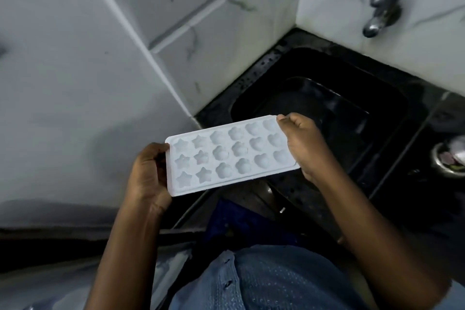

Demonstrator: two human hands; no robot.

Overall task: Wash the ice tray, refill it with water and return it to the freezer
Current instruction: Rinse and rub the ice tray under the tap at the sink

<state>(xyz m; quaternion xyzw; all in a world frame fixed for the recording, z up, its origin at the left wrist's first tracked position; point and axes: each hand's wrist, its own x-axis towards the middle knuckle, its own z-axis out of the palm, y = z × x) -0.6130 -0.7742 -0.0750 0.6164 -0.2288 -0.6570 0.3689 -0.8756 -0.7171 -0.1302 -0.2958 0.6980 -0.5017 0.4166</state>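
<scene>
A white ice tray (pixel 230 155) with star, flower and heart shaped cups is held level in front of me, cups facing up and looking empty. My left hand (pixel 147 173) grips its near short end. My right hand (pixel 304 145) grips its far short end, thumb on the rim. The tray hangs over the front left edge of a black sink (pixel 377 98). A metal tap (pixel 383 5) sticks out of the marble-tiled wall above the sink's far right side.
White marble-look tiled walls (pixel 201 20) meet at the corner behind the sink. A dark countertop (pixel 415 184) surrounds the basin, with a small steel bowl (pixel 450 158) on it at the right edge. My blue shirt fills the bottom of the view.
</scene>
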